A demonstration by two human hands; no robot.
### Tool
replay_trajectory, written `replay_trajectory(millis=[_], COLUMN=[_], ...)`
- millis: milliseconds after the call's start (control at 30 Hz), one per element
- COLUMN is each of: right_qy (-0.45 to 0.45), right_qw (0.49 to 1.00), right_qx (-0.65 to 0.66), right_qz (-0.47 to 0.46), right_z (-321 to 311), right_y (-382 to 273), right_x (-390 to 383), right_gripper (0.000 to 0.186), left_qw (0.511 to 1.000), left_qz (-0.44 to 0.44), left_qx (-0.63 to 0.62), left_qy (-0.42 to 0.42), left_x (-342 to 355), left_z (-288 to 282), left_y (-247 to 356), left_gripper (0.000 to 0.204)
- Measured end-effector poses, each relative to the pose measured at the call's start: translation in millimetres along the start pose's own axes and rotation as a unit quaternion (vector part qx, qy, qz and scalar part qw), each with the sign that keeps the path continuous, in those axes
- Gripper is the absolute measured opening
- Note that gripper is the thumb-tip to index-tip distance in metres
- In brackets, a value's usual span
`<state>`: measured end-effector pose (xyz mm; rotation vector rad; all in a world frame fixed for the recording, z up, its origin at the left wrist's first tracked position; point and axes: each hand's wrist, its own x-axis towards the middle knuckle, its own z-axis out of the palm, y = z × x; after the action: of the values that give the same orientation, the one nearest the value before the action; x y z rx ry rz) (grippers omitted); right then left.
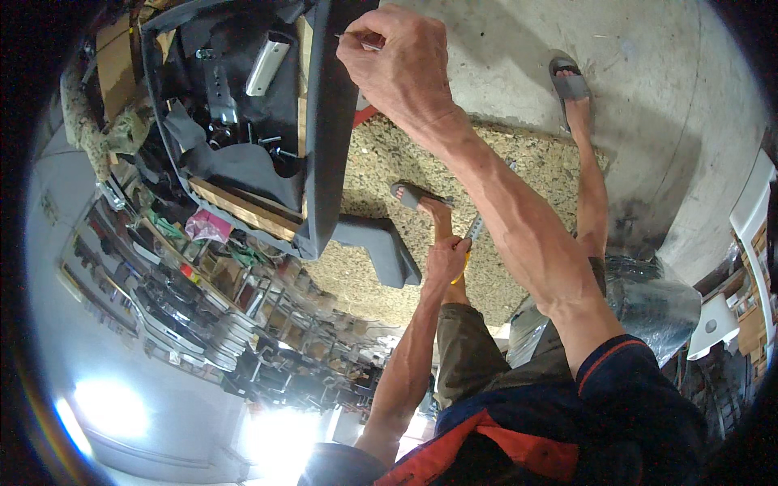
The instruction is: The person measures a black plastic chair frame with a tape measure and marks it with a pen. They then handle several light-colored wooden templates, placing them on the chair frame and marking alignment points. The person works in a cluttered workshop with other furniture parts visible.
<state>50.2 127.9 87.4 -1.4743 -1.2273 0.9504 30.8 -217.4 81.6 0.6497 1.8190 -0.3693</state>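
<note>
A dark grey upholstered piece [331, 121], open on the side facing me, stands at the upper left. Wooden bars [243, 206] line its inside, where loose black fabric [243, 168], a metal bracket [219, 93] and a silvery bar-shaped piece [269, 65] show. My right hand [397, 61] is at its right edge, fingers pinched on a small, thin metal thing [373, 44]. Lower down, my left hand [447, 257] is closed on a tool with a yellow handle [462, 275] and a narrow silver blade-like part [476, 227].
A dark grey angular padded part [381, 247] juts out below the upholstered piece. Under my feet lies a speckled foam-like slab [373, 166] on the concrete floor [648, 89]. Plastic-wrapped goods [652, 300] stand at the right. Cluttered shelving with parts [203, 308] fills the left.
</note>
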Motion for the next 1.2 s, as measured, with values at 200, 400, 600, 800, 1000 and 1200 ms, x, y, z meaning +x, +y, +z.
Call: replay_trajectory(millis=[200,400,600,800,1000,1200], right_qy=[0.010,-0.046,-0.050,-0.140,-0.173,-0.295], right_qw=[1.000,0.999,0.998,0.986,0.957,0.938], right_qx=[-0.008,-0.009,0.015,-0.034,0.024,0.001], right_qz=[-0.003,0.008,0.034,0.089,0.234,0.184], right_z=[4.5,-2.1,-17.8,-101.2,-173.4,-217.8], right_y=[5.4,4.7,2.0,-5.6,-30.7,-98.6], right_x=[3.7,4.1,-6.9,-51.7,-49.0,-26.8], right_gripper=[0.012,0.011,0.013,0.011,0.014,0.017], left_qw=[1.000,1.000,0.998,0.996,0.988,0.845], left_qz=[0.012,0.008,0.019,0.034,0.039,0.005], left_qx=[-0.022,0.017,-0.028,-0.060,-0.148,-0.529], left_qy=[-0.003,0.011,-0.045,-0.064,-0.012,-0.078], left_x=[9.8,5.8,3.1,-22.8,-52.9,-124.3], left_z=[-1.6,-6.2,-10.0,-8.2,-9.0,4.3], left_y=[1.1,14.2,13.0,0.8,8.6,72.2], left_gripper=[0.036,0.037,0.037,0.031,0.031,0.022])
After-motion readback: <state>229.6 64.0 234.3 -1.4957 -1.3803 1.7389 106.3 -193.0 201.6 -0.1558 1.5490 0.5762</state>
